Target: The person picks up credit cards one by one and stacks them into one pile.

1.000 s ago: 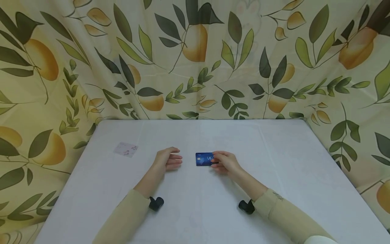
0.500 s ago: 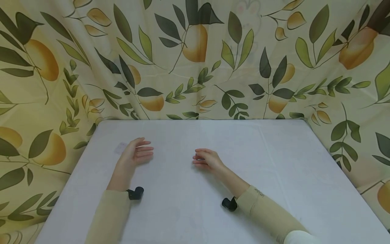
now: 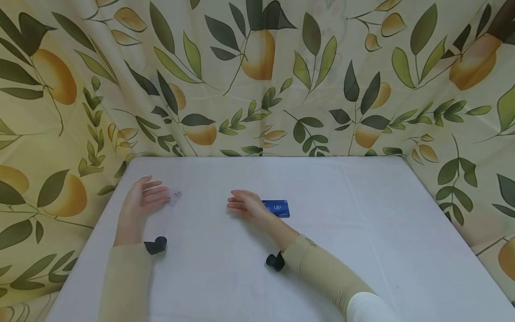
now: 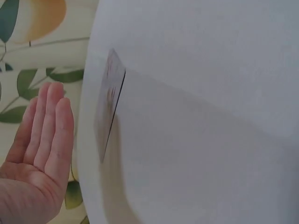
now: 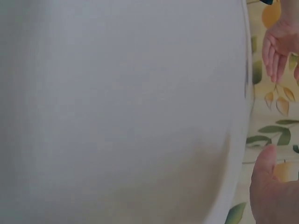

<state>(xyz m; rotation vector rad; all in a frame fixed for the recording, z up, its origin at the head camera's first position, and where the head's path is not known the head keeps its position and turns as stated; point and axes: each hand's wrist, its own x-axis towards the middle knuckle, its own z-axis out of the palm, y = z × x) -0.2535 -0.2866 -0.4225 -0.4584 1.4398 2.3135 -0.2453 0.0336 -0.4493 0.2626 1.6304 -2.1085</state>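
My left hand (image 3: 142,199) is at the left of the table, fingers fairly straight and nothing in them. Just right of its fingertips lies a thin, pale card with pinkish print (image 3: 174,197), partly hidden by the hand in the head view. The left wrist view shows this pale card (image 4: 110,105) edge-on, apart from the left hand (image 4: 42,154). Near the table's middle is my right hand (image 3: 250,205), relaxed and holding nothing. Behind its wrist a blue VIP card (image 3: 279,208) lies flat, its left part covered by the hand.
A white cloth covers the table (image 3: 362,232). A curtain with a fruit-and-leaf print (image 3: 257,103) hangs along its back and sides. Each wrist carries a small black camera, one on the left (image 3: 157,245) and one on the right (image 3: 275,261).
Both hands have moved left. The right hand has left the right end of the blue card, which its fingers held before. The left hand has passed over the pale card to its left side.
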